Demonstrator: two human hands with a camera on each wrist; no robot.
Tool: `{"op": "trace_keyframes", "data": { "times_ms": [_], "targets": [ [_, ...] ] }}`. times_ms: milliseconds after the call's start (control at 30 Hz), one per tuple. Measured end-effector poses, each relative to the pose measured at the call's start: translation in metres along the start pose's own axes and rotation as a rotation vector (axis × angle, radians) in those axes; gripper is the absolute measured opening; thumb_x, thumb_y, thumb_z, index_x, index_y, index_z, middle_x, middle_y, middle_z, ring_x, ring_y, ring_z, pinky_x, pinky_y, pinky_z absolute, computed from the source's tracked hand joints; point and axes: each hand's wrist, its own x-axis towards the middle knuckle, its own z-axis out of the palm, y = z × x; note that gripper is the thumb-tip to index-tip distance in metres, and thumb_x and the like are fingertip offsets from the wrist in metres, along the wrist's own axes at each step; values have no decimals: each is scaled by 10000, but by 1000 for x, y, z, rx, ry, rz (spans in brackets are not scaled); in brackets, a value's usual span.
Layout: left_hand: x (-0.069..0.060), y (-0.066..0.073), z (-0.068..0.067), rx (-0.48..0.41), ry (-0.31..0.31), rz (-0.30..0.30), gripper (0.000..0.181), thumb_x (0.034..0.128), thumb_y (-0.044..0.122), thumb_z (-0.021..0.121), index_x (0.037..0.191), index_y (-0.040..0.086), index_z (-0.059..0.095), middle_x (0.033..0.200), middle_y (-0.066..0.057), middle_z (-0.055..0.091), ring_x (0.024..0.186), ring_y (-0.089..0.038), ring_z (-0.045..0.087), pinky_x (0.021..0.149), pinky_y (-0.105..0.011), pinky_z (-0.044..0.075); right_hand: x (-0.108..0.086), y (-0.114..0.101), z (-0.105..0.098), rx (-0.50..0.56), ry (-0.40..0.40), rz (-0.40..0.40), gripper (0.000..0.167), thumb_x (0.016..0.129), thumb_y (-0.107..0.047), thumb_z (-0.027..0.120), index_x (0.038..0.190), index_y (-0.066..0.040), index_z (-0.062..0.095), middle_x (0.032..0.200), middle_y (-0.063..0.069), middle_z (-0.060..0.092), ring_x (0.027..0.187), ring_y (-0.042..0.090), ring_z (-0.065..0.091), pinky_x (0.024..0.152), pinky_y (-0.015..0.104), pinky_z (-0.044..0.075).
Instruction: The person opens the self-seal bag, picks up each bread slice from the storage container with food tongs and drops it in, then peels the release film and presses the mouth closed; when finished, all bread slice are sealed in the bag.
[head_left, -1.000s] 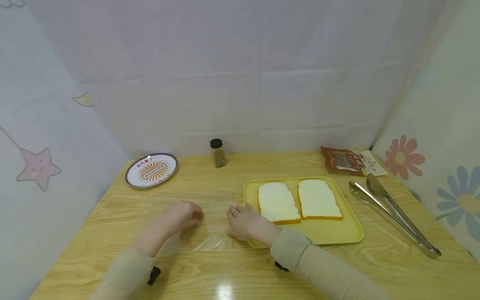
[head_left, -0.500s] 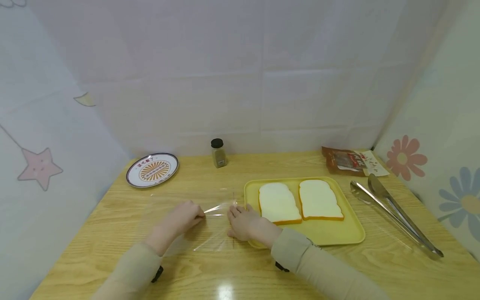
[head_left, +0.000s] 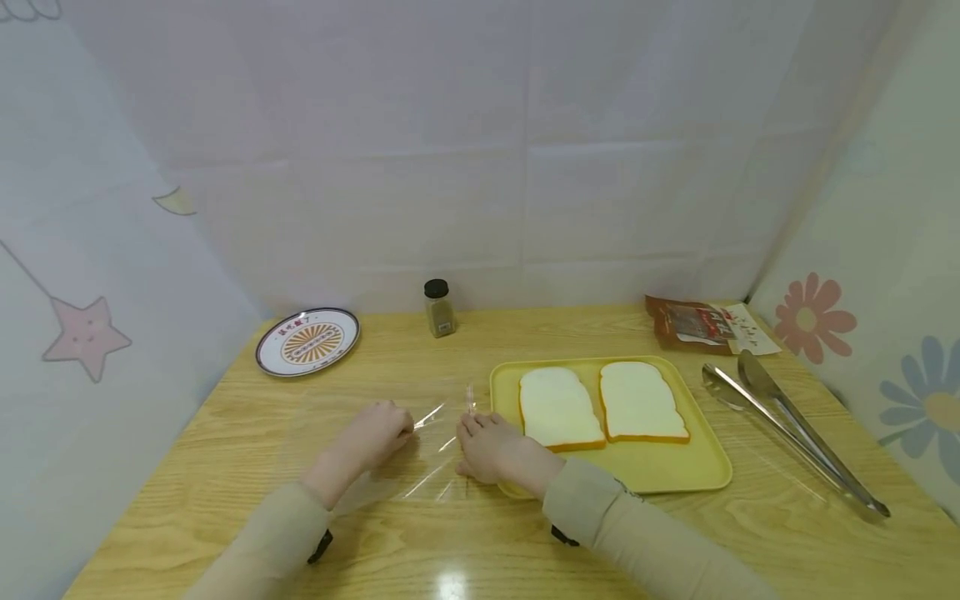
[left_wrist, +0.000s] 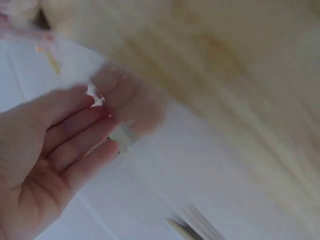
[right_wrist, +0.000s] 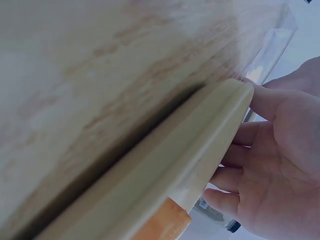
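Head, clear film (head_left: 431, 446): spread on the table (head_left: 405, 550) at lower centre, creased between the hands; laid out, though flattening looks unfinished.
Head, left hand (head_left: 375, 437): fingers curled, apparently pinching the film; their undersides are hidden.
Head, right hand (head_left: 487, 450): laid flat at the film's right edge, not gripping.
Head, bread slices (head_left: 561, 408): on the tray (head_left: 637, 471), right of centre, off the film.
Left wrist: blurred; film outline hard to trace.
Right wrist: tray rim covers some fingertips.
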Motion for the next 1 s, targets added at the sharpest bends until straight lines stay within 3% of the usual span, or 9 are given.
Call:
{"op": "trace_keyframes", "data": {
  "times_ms": [133,267,433,567,733,1000],
  "targets": [
    [-7,-5,-2,-86,-46,61,121,794,155,735,791,43,688,735,-63,678,603,-132,566,555,-259,496,1,0,0,-3,-8,5,640,978,-481,411,1486,-116,276,1557,27,252,1434,181,253,1183,345,249],
    [-9,-8,-1,-129,-36,78,80,815,140,716,802,61,709,785,-47,710,645,-133,634,595,-259,547,3,2,0,-30,9,12,643,974,-491,412,1481,-115,288,1554,32,261,1431,185,261,1181,353,256],
    [-6,-7,2,-65,-23,48,133,808,134,719,681,146,680,678,44,674,581,-54,567,550,-227,501,3,2,2,-24,12,7,649,974,-497,407,1482,-112,284,1557,37,253,1432,190,257,1184,363,248],
    [-7,-5,5,-17,-5,3,142,790,131,732,664,166,675,665,67,658,590,-72,561,548,-235,483,3,1,4,-1,1,3,648,973,-496,410,1483,-118,281,1561,32,241,1436,189,248,1188,372,239],
    [-10,-6,7,-92,35,-47,103,814,102,708,720,142,695,708,49,677,638,-85,597,590,-240,503,1,-1,2,33,-5,11,645,972,-486,421,1485,-124,277,1563,34,236,1436,190,247,1190,386,233],
    [-11,-12,6,-203,23,-17,134,851,60,664,732,119,681,687,56,661,597,19,501,565,-176,488,-1,0,0,47,9,13,637,972,-476,432,1480,-121,289,1556,40,255,1427,198,270,1184,405,242]
  ]
}}
